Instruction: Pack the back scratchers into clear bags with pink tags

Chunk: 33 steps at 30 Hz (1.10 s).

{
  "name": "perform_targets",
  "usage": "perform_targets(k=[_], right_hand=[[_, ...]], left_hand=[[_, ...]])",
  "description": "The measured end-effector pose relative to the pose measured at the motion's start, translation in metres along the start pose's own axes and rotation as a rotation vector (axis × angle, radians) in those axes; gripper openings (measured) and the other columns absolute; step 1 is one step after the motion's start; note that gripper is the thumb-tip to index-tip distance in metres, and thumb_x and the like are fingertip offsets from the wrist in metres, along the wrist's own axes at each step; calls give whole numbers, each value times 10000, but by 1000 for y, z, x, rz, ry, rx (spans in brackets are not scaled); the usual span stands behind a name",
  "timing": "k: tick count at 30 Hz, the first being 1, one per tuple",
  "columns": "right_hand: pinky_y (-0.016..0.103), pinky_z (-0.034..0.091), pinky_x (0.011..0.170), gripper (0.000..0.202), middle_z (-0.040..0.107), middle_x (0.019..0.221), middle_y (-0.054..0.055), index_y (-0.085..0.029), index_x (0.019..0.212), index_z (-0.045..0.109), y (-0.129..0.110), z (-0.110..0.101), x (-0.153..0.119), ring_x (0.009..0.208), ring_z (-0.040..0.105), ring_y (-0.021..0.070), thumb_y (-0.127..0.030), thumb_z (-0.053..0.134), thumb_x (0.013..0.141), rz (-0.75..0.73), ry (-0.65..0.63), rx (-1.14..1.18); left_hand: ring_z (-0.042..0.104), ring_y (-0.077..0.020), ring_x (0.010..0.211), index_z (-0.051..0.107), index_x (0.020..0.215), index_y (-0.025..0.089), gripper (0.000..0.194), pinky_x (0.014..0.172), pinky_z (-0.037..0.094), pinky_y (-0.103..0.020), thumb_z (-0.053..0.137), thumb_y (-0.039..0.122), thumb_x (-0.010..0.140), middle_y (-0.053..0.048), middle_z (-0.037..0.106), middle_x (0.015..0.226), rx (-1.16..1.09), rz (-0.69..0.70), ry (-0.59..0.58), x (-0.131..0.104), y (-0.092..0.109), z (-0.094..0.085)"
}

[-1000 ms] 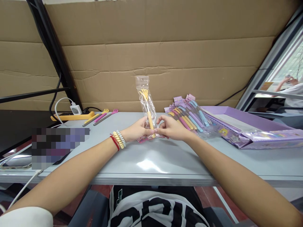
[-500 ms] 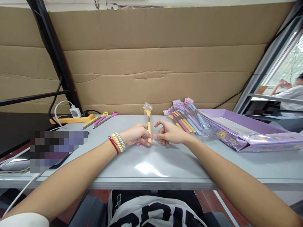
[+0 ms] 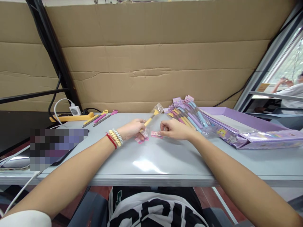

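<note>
My left hand point(image 3: 136, 129) is closed on a yellow fork-shaped stick point(image 3: 149, 120), which tilts up to the right with its pronged head in a clear plastic wrapper point(image 3: 159, 108). Pink printed paper point(image 3: 142, 137) shows under the fingers of that hand. My right hand point(image 3: 175, 129) pinches a small pink printed card point(image 3: 156, 134) just above the table, apart from the stick. Behind this hand lies a pile of wrapped sticks point(image 3: 188, 116) in yellow, pink, purple and blue, with pink header cards at their far ends.
Three unwrapped fork-shaped sticks point(image 3: 104, 117) lie at the back left, near a yellow power strip point(image 3: 71, 118) with a white charger point(image 3: 75, 109). A purple open box point(image 3: 248, 142) stands to the right. A blurred-out device point(image 3: 59, 148) lies at left. Cardboard point(image 3: 153, 56) lines the back.
The wrapped stick has gone from upright to tilting right. My right hand has come away from its lower end and now shows a pink card between the fingers.
</note>
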State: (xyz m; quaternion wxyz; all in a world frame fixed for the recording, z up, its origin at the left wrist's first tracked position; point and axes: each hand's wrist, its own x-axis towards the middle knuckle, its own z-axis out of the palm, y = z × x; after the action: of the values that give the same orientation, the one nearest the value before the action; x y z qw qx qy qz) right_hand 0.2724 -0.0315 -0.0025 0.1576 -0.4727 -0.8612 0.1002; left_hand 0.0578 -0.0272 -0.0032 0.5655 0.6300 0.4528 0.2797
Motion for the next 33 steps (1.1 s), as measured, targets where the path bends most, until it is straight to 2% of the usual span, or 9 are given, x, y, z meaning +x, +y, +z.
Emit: perform_targets(k=[4,8,13,15,18,21,23,29,33], right_hand=[[244,282,518,252,554,611,-7,-187,727,527,5,-1,0,546,459,116,-435,562,765,16,32,-4],[243,308,529,243,592,687,9,-188,749,538,8,-2,0,588,487,124,-429,562,766,40,56,-16],[257,327,526,326,638,705,28,-190,751,608,9,-4,0,611,538,147,-510,554,780,69,-120,-28],[258,333,531,327,644,705,30,-188,760,617,10,-3,1,625,550,153,-508,557,786,79,-147,-44],[256,362,568,295,659,778,44,-176,835,620,14,2,3,681,569,161,-464,582,783,80,-99,-37],[264,398,635,394,661,917,79,-162,937,619,18,11,8,772,581,181,-512,608,756,75,-42,-13],[272,402,657,439,653,953,91,-161,936,618,18,17,10,802,577,194,-552,616,734,73,-45,-32],[250,361,570,325,649,805,42,-182,790,583,14,18,14,702,547,166,-471,686,685,172,-139,-4],[234,326,530,333,611,738,6,-186,738,544,15,14,13,659,514,142,-419,743,608,196,-139,31]], left_hand=[[601,-131,577,548,1083,133,359,538,508,-278,575,114,726,-24,568,760,44,87,13,3,-3,-13],[618,-147,645,561,1120,138,372,611,514,-307,613,200,756,-19,562,780,111,162,-74,4,-7,-20],[588,-130,625,579,1087,130,370,624,501,-312,638,281,755,-18,550,796,129,232,-122,8,-10,-24],[570,-122,627,591,1047,128,327,626,501,-306,628,275,757,-10,536,774,143,246,-91,10,-9,-27],[545,-116,607,604,982,133,277,593,488,-282,635,270,743,4,517,713,179,236,-6,12,-10,-33],[531,-114,576,602,936,145,249,505,441,-237,640,277,728,3,525,680,247,214,40,15,-14,-40],[527,-113,563,596,928,152,236,458,403,-212,629,279,731,3,525,663,303,201,53,17,-17,-44],[486,-109,524,618,966,155,269,450,386,-205,605,305,743,4,520,604,402,198,41,21,-22,-49],[460,-108,510,652,941,153,262,474,384,-221,592,314,743,1,522,586,448,206,20,20,-20,-50]])
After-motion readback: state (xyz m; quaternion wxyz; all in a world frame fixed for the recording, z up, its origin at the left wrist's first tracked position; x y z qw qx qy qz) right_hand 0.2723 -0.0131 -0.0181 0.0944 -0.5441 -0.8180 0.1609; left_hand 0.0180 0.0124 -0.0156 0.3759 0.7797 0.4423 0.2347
